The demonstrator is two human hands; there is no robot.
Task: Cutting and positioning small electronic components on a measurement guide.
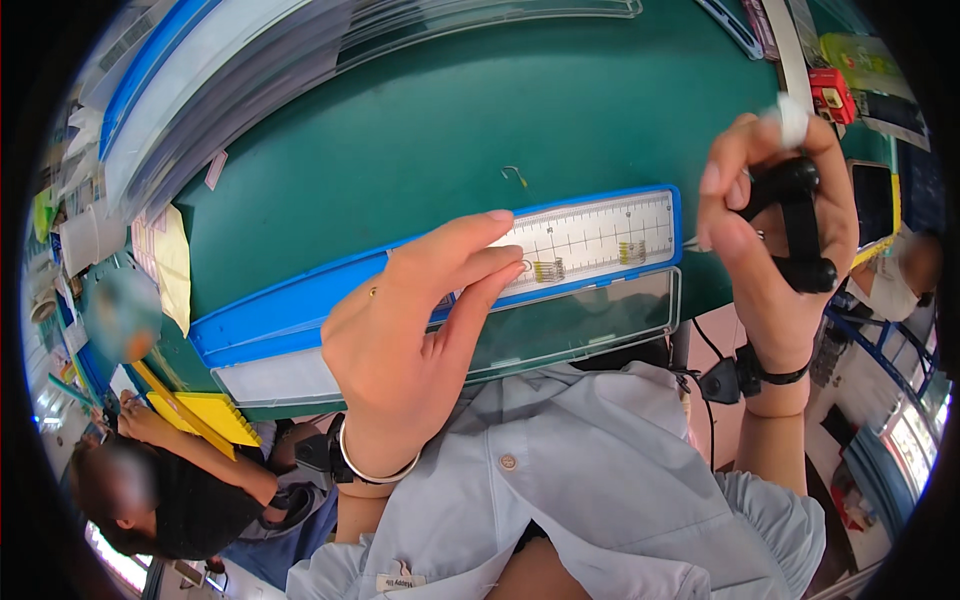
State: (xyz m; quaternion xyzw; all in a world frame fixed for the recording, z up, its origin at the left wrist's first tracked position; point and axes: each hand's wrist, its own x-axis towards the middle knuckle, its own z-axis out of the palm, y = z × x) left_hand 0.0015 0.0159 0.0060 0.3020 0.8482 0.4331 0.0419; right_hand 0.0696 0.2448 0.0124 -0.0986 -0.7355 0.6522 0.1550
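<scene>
Obs.: long blue tray (300, 310) with a white ruled scale strip lies along the near edge of the green table (420, 130); its clear hinged lid (580, 325) hangs open on the near side, toward the person.

Small brass-coloured metal pieces (547, 269) sit on the scale strip, a second cluster (631, 252) further right on the same strip. One loose wire hook (514, 175) lies on the table just beyond the tray.

Handling, judged: the pieces look tiny, light and stiff, probably sharp or springy at the ends. Easily flicked off the strip; a fingertip pinch from above suits them better than a sliding push. The tray itself looks like thin rigid plastic, light, and best taken at its long edges.

Left hand (410, 340): laid palm-down over the middle of the tray, wrist bent back toward the body, bangle at the wrist. Fingers (480, 250) extended and nearly together, not closed on anything; tips reach the scale strip just left of the nearer cluster. Whether a tip touches a piece cannot be told.

Right hand (770, 250): raised right of the tray's right end, off the table. Fingers curled and gripping a black handled tool (795, 215); thumb and forefinger pinch something small and white (792, 118) at its top.

Another person sits beyond the tray's left end, low in view.
</scene>
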